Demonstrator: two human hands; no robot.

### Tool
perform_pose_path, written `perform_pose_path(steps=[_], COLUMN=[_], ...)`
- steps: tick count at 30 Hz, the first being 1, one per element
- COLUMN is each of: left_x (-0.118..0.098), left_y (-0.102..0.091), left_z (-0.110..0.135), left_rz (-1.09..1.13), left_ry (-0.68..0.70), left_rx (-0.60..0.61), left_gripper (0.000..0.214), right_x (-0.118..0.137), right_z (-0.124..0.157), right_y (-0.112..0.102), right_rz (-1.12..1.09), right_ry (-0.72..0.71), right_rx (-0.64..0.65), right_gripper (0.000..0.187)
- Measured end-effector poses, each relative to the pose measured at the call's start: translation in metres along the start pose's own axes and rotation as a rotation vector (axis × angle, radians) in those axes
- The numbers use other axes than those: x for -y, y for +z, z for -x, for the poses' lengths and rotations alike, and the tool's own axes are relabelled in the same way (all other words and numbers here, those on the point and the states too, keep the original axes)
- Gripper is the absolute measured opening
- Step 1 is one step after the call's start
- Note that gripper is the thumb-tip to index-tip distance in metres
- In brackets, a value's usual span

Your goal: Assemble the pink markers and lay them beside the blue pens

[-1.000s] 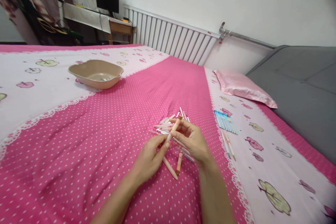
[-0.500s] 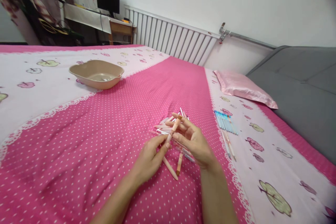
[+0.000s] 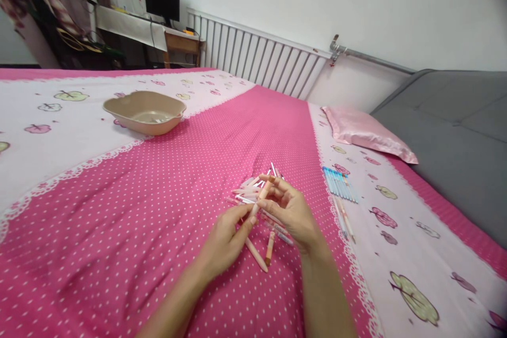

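Observation:
Both my hands hold one peach-coloured pen point(image 3: 261, 195) above a pink polka-dot bedspread point(image 3: 138, 211). My left hand point(image 3: 225, 240) pinches its lower end. My right hand point(image 3: 291, 211) wraps its fingers round the upper part. Under the hands lies a loose pile of pens point(image 3: 253, 190), pink, white and peach. Two more peach pens point(image 3: 261, 253) lie just in front of my left hand.
A row of blue pens point(image 3: 340, 185) lies to the right on the pale border, with a couple more pens point(image 3: 344, 219) below it. A beige bowl point(image 3: 144, 111) sits at far left. A pink pillow point(image 3: 366, 132) and grey headboard point(image 3: 455, 132) are right.
The pen has slid down slightly through my right hand, whose fingers have curled a little more round it. The left hand has hardly moved.

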State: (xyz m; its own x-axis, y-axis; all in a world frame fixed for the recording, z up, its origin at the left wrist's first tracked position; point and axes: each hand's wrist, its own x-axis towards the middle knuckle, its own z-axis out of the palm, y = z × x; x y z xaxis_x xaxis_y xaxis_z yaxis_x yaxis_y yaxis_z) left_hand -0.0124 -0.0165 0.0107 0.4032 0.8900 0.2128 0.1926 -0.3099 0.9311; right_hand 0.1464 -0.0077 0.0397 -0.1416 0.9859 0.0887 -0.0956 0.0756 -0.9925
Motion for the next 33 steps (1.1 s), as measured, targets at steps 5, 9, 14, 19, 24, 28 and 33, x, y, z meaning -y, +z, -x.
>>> perform_pose_path(steps=[5, 9, 14, 19, 24, 28, 33], left_x=[0.000, 0.002, 0.002, 0.001, 0.000, 0.000, -0.001], left_y=[0.000, 0.000, 0.000, -0.001, -0.001, 0.000, 0.000], left_z=[0.000, 0.000, -0.001, -0.001, -0.001, -0.001, -0.001], left_rz=[-0.009, -0.028, -0.038, -0.032, -0.023, -0.034, -0.025], left_ry=[0.001, -0.004, 0.003, 0.016, 0.019, 0.009, 0.011], left_rx=[-0.005, -0.012, -0.007, 0.005, 0.004, -0.012, -0.007], left_gripper=[0.025, 0.024, 0.024, 0.024, 0.023, 0.023, 0.024], right_x=[0.002, 0.008, 0.009, 0.003, 0.001, 0.008, 0.012], right_z=[0.001, 0.003, 0.002, -0.001, -0.001, 0.002, 0.005], right_y=[0.000, -0.001, 0.000, 0.000, 0.000, 0.001, 0.000], right_rz=[0.017, -0.105, -0.138, -0.071, 0.007, -0.087, -0.122], right_ry=[-0.038, -0.017, -0.019, -0.049, -0.075, -0.033, 0.000], right_rx=[0.001, 0.040, 0.036, -0.032, -0.098, -0.019, 0.045], right_gripper=[0.053, 0.050, 0.047, 0.046, 0.048, 0.048, 0.049])
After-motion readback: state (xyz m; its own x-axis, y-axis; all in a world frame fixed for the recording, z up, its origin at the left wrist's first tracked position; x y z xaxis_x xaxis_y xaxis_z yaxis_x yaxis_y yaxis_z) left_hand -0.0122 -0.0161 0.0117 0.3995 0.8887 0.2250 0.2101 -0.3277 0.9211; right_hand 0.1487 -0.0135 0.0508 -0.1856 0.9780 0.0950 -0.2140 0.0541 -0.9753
